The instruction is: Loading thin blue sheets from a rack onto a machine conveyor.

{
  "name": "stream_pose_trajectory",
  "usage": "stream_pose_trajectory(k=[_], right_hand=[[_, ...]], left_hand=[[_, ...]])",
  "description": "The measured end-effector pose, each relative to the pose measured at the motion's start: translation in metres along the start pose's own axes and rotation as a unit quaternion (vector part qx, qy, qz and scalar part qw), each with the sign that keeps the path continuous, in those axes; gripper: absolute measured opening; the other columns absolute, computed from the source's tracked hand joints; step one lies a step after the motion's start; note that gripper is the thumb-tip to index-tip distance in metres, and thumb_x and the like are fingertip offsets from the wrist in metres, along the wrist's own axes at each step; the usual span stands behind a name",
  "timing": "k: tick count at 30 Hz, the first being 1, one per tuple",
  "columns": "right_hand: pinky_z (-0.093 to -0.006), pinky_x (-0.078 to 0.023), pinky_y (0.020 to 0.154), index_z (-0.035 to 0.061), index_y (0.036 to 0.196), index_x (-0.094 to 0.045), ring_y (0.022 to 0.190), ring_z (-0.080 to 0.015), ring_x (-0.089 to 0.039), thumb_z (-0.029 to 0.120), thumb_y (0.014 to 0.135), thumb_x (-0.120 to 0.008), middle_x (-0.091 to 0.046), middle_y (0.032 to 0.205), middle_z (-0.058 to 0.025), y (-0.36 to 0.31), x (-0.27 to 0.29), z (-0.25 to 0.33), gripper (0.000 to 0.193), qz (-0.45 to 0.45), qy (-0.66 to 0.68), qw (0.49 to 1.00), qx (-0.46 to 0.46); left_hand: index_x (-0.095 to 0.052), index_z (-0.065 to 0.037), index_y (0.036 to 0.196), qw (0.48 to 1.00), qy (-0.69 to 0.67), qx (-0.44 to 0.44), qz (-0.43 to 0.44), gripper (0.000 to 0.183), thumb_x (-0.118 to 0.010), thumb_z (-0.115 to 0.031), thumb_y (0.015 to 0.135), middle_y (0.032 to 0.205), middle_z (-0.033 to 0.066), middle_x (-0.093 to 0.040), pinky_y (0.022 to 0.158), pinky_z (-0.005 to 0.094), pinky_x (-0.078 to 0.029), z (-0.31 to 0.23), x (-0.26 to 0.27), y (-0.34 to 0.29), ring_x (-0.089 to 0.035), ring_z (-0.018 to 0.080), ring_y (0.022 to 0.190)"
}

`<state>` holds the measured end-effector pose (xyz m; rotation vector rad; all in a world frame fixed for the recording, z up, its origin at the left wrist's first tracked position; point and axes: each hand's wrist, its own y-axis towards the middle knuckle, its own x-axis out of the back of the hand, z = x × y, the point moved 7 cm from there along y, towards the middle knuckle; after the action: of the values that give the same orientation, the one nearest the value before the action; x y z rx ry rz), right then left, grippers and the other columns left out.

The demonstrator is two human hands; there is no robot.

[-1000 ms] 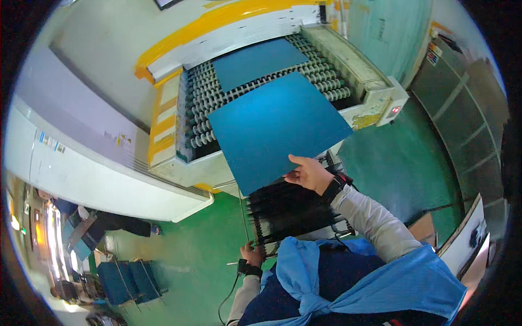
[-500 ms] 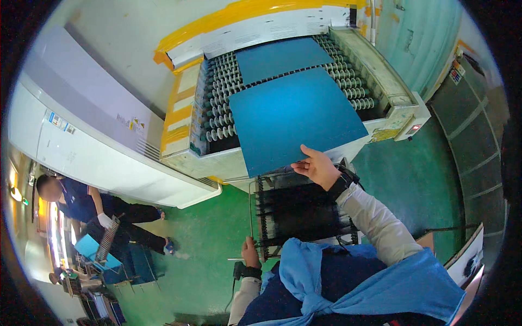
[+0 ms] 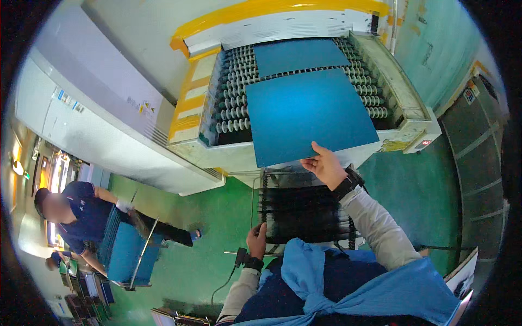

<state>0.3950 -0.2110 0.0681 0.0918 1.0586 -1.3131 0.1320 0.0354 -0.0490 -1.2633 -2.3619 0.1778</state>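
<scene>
A large blue panel [image 3: 310, 117] lies on the rollers and juts over the near end of the conveyor. My right hand [image 3: 328, 168] pinches its front edge, thumb on top and the other fingers underneath. Farther back on the rollers rests a second blue panel [image 3: 299, 57]. Below the conveyor's end, close to my body, stands a rack [image 3: 304, 214] with dark slots or dark sheets; which of these I cannot tell. My left hand [image 3: 256, 240] is closed beside the rack's left rail, and what its fingers hold is hidden.
The roller conveyor [image 3: 405, 89] has raised side walls. A long white cabinet [image 3: 98, 130] flanks it on the left, and a grey screen [image 3: 476, 157] stands at right. At left, a co-worker [image 3: 81, 209] handles a wheeled-looking rack of blue panels [image 3: 130, 250]. The floor [image 3: 201, 217] is green.
My view has shifted a little. My left hand is slightly higher along the rack's side, while the right still pinches the panel. The co-worker has turned and come closer with the blue panels.
</scene>
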Motion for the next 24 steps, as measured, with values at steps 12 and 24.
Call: stream_pose_trajectory(k=[12, 24], right_hand=[[-0.0395, -0.052, 0.08, 0.0058, 0.105, -0.057, 0.089, -0.0266, -0.061, 0.035, 0.092, -0.064, -0.062, 0.098, -0.0132, 0.01, -0.002, 0.004, 0.033, 0.034, -0.013, 0.999, 0.008], [-0.0345, -0.053, 0.078, 0.0056, 0.101, -0.062, 0.088, -0.0208, -0.064, 0.037, 0.093, -0.062, -0.066, 0.097, -0.0087, -0.008, -0.005, -0.004, 0.033, 0.095, -0.109, 0.989, -0.023]], left_hand=[[-0.069, 0.002, 0.103, 0.999, 0.034, -0.017, -0.023, 0.046, -0.071, -0.04, 0.085, 0.094, 0.0156, -0.071, 0.078, 0.0339, -0.051, -0.014, 0.005, -0.008, -0.067, 0.0227, 0.087], [-0.069, 0.004, 0.102, 1.0, 0.006, -0.008, -0.026, 0.044, -0.071, -0.037, 0.087, 0.09, 0.014, -0.071, 0.073, 0.0316, -0.051, -0.01, 0.003, -0.008, -0.066, 0.0189, 0.081]])
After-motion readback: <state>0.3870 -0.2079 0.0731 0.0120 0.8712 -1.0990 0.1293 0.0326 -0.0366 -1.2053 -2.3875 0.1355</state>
